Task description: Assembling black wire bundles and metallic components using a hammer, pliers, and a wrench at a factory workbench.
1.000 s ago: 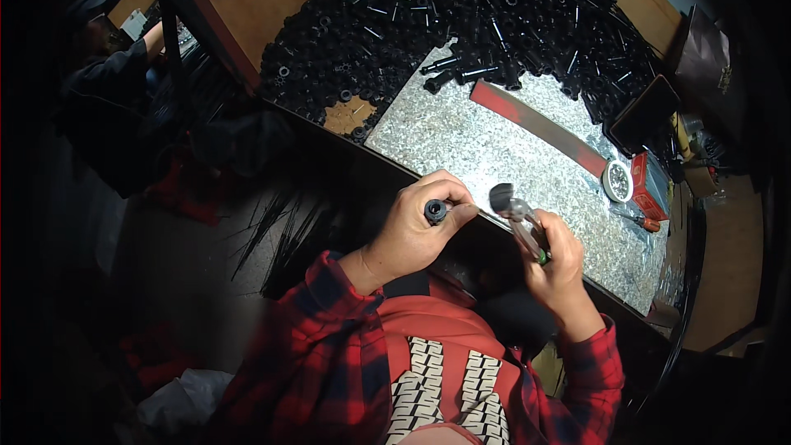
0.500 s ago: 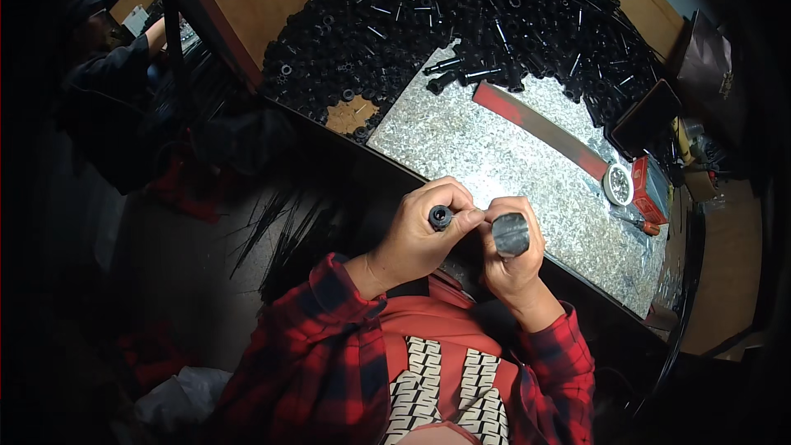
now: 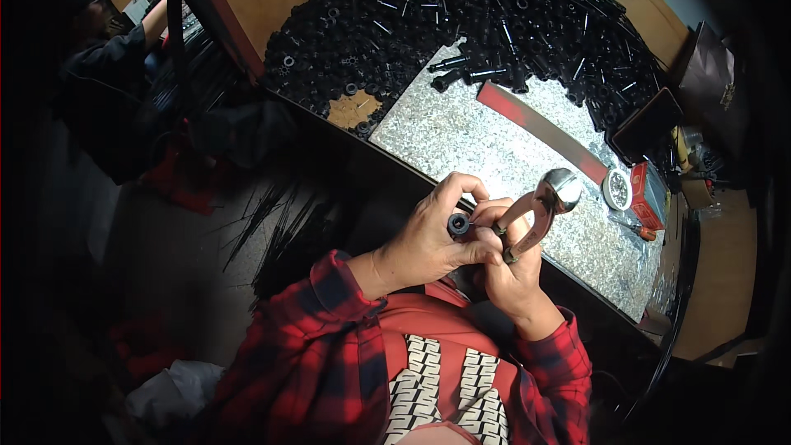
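Observation:
My left hand [image 3: 424, 235] is closed round a small black tubular part, whose hollow round end [image 3: 458, 224] faces up between thumb and fingers. Right beside it, my right hand [image 3: 512, 268] grips a pair of pincers [image 3: 540, 218] by the handles. Their rounded, shiny metal head points up and away to the right, over the worktop. The fingertips of both hands meet at the black part, and whatever is pinched between them is too small to make out. Both hands are just off the near edge of the speckled metal-topped bench [image 3: 428, 144].
A big heap of black tubular parts [image 3: 395, 33] covers the bench's far side. On the worktop lie a red-and-grey flat bar [image 3: 540, 130], a white dish of small bits [image 3: 616, 189], a red box [image 3: 648, 196] and a screwdriver [image 3: 645, 233]. A co-worker [image 3: 107, 74] sits far left.
The pincers have swung in my right hand, so their head now points up and right. My left hand and its black part have shifted slightly right, against the right fingers.

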Tool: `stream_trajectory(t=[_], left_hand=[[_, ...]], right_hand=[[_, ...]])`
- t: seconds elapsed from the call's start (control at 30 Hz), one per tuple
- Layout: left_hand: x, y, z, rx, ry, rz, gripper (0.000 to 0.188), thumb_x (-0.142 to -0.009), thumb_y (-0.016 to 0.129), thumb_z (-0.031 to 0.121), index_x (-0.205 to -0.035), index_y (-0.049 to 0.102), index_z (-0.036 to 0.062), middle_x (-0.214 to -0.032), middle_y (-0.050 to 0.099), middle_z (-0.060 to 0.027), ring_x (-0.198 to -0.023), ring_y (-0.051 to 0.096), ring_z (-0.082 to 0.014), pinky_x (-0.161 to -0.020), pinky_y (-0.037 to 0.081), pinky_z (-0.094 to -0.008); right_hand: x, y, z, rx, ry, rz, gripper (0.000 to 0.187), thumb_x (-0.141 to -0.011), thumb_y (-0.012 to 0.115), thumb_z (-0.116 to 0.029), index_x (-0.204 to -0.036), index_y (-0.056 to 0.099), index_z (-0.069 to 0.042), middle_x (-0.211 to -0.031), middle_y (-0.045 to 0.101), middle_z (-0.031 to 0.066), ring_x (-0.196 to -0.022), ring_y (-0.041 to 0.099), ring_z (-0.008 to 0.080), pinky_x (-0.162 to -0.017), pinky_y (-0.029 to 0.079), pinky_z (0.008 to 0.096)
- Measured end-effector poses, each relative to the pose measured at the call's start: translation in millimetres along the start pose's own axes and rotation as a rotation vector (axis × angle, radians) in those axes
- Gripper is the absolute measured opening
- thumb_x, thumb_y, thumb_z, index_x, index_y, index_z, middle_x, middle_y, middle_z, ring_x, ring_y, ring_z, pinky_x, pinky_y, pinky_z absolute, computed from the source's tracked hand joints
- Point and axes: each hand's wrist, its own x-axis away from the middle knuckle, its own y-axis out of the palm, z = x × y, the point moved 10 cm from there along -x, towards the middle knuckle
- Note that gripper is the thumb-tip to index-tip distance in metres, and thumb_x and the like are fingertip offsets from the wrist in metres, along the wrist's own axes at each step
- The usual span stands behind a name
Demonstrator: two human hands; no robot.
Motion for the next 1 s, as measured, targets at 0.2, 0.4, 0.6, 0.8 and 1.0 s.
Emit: stream_trajectory(t=[0.2,0.4,0.6,0.8,1.0], left_hand=[[0,5,-1,0.074,-0.033,-0.029,0.07,-0.072,0.081,0.033,-0.119,0.039,0.0011,-0.1,0.055,-0.005,-0.082,0.058,-0.0071,-0.067,0.049,-0.0215],[-1,5,1,0.071,-0.019,-0.044,0.069,-0.073,0.08,0.032,-0.119,0.038,0.0011,-0.105,0.051,-0.0058,-0.081,0.058,-0.0074,-0.065,0.049,-0.0218],[0,5,2,0.049,0.009,-0.039,0.071,-0.073,0.08,0.034,-0.119,0.038,0.0012,-0.105,0.051,-0.006,-0.08,0.058,-0.0073,-0.064,0.049,-0.0214],[0,5,-1,0.071,-0.006,-0.042,0.07,-0.073,0.079,0.034,-0.119,0.038,0.0012,-0.105,0.051,-0.006,-0.08,0.057,-0.0076,-0.063,0.049,-0.0217],[1,7,-3,0.059,0.0,-0.048,0.07,-0.072,0.08,0.035,-0.118,0.038,0.002,-0.104,0.05,-0.0057,-0.077,0.056,-0.0075,-0.063,0.048,-0.0225]], right_hand=[[-2,-6,-3,0.002,-0.033,0.089,0.007,-0.083,0.055,0.0,-0.089,0.053,0.001,-0.084,0.057,0.0112,-0.075,0.057,0.0239,-0.07,0.047,0.0331],[3,1,5,-0.035,0.008,-0.009,0.009,-0.09,0.047,-0.005,-0.096,0.05,0.002,-0.094,0.051,0.0088,-0.088,0.05,0.0161,-0.081,0.043,0.0304],[0,-1,4,-0.061,0.014,0.028,0.007,-0.087,0.05,-0.003,-0.093,0.051,0.001,-0.09,0.053,0.0104,-0.083,0.053,0.0197,-0.077,0.045,0.0316],[1,-3,2,-0.002,-0.035,0.06,0.007,-0.086,0.052,-0.001,-0.092,0.053,0.002,-0.085,0.057,0.0122,-0.077,0.058,0.0238,-0.072,0.047,0.0328],[1,0,-5,0.021,-0.075,0.025,0.007,-0.087,0.051,-0.002,-0.094,0.051,0.002,-0.089,0.054,0.0119,-0.083,0.055,0.0227,-0.075,0.046,0.0334]])
